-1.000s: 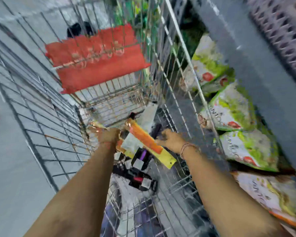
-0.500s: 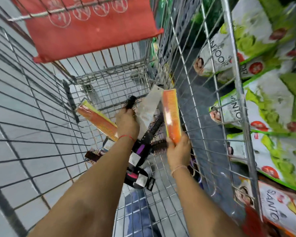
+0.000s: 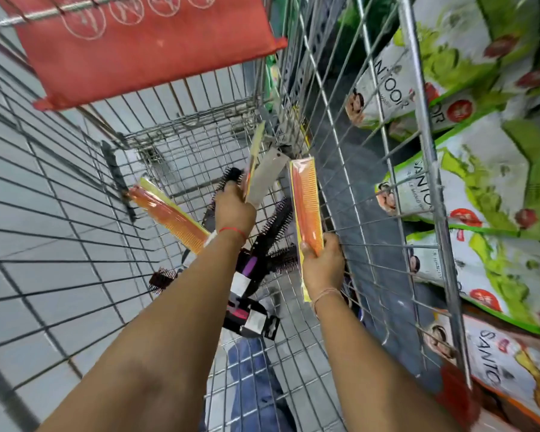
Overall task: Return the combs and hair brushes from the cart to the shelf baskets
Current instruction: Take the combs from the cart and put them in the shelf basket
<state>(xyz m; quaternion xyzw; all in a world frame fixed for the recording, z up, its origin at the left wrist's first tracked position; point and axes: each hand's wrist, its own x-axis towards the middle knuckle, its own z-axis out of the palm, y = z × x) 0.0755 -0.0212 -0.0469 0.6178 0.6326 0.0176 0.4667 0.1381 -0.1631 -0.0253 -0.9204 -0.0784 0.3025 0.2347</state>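
Both my arms reach down into a wire shopping cart (image 3: 181,141). My right hand (image 3: 323,265) grips the lower end of an orange comb in a yellow pack (image 3: 306,207), held upright near the cart's right wall. My left hand (image 3: 234,210) is closed on packaged items: a pale grey pack (image 3: 265,179) and a thin orange-edged pack (image 3: 255,157) stand up from it. Another orange comb pack (image 3: 169,213) lies slanted at the left. Black round hair brushes (image 3: 278,226) with purple and pink labels lie on the cart floor under my arms.
A red fabric flap (image 3: 138,48) hangs over the cart's far end. Beyond the right wire wall, shelves hold green and white soap packs (image 3: 468,188). A grey tiled floor (image 3: 28,213) shows through the left side. A blue trouser leg (image 3: 256,378) shows below the cart.
The view closed in on the cart. My right hand lifted the orange comb from a slant on the pile to upright. My left hand raised packs off the pile.
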